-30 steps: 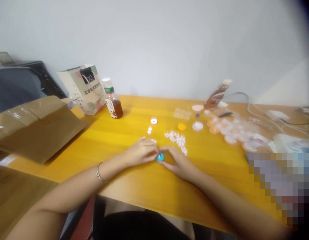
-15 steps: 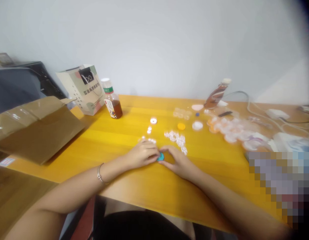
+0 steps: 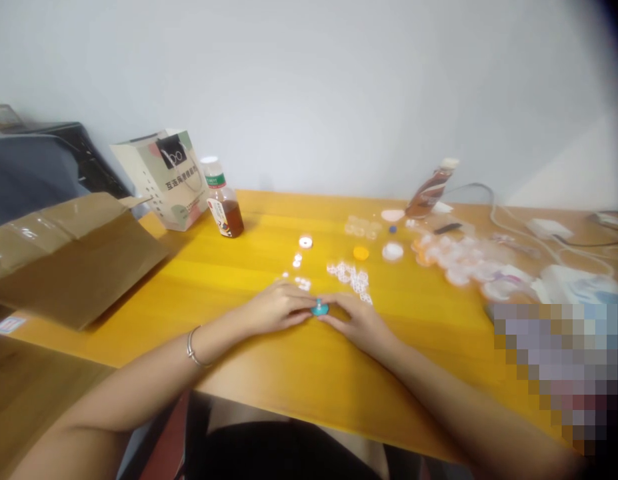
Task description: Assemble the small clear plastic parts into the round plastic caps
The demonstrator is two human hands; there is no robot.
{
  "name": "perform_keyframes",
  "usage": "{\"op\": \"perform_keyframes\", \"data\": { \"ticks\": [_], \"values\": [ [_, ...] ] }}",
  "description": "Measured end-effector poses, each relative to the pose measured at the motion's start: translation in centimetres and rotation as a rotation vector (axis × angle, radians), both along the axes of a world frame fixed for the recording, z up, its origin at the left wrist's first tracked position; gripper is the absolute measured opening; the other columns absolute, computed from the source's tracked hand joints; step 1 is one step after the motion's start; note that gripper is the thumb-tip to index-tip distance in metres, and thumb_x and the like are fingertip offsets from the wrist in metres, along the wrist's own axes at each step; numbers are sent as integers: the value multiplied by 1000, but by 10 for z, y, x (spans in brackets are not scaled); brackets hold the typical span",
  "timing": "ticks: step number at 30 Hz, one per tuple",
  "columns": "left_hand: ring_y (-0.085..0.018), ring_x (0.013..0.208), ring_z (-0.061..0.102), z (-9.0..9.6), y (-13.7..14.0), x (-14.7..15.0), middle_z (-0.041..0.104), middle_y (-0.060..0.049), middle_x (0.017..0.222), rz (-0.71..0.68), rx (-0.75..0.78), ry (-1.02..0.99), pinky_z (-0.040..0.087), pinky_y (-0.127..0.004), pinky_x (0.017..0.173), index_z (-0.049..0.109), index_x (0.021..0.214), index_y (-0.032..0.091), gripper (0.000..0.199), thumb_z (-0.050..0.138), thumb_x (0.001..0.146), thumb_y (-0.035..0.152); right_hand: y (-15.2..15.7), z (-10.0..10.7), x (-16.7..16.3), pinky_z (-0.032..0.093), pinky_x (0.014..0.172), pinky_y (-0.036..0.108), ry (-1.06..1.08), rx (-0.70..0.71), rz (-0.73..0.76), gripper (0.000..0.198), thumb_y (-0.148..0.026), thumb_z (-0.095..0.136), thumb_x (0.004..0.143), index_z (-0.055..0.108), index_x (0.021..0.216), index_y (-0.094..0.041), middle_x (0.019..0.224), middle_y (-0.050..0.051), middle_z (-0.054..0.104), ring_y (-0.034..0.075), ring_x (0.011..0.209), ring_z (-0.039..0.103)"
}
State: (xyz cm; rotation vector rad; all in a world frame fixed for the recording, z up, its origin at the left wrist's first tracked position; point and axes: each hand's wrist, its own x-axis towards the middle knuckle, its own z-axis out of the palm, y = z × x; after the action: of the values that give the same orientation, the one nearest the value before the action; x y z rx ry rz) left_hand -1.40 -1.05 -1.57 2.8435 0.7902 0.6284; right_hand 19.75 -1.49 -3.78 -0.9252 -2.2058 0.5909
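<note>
Between the fingers of both hands is a small turquoise round piece with a short pale knob on its top; its exact kind is too small to make out. My left hand pinches it from the left side, wrist bearing a silver bracelet. From the right, the thumb and fingers of my right hand close on its other edge. Just beyond my fingers lie several small white pieces and a patch of white lattice-like pieces.
A white ring, a yellow disc and a white disc lie farther back. Clear-lidded cups crowd the right. Bottles stand at left and right. A paper bag and a cardboard box fill the left.
The turquoise piece has turned so that its knob shows on top. My left fingers have drawn down to its edge, and the right fingers are closer around it.
</note>
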Motion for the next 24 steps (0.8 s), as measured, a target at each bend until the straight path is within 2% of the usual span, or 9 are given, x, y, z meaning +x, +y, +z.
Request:
{"op": "perform_keyframes", "data": {
  "ticks": [11,17,24],
  "values": [
    [-15,97,57,-4,-1,-1,61,-3,111,4,21,33,40,-32,83,55,112,23,28,41,88,28,2,-6,1,50,78,32,14,102,21,12,-21,58,76,59,88,-23,94,3,67,18,87,62],
    [-15,98,56,-1,-3,0,61,-4,111,-11,35,52,39,-33,83,54,113,23,29,40,88,28,4,-9,2,51,76,32,-20,179,30,9,-22,56,78,60,86,-22,92,4,67,18,86,62],
    [-15,98,56,-1,-5,1,61,-4,108,-8,111,135,37,-31,85,51,114,20,30,37,89,27,1,-4,0,51,76,36,-97,224,56,11,-23,52,81,61,86,-21,92,6,67,20,85,61]
  ]
}}
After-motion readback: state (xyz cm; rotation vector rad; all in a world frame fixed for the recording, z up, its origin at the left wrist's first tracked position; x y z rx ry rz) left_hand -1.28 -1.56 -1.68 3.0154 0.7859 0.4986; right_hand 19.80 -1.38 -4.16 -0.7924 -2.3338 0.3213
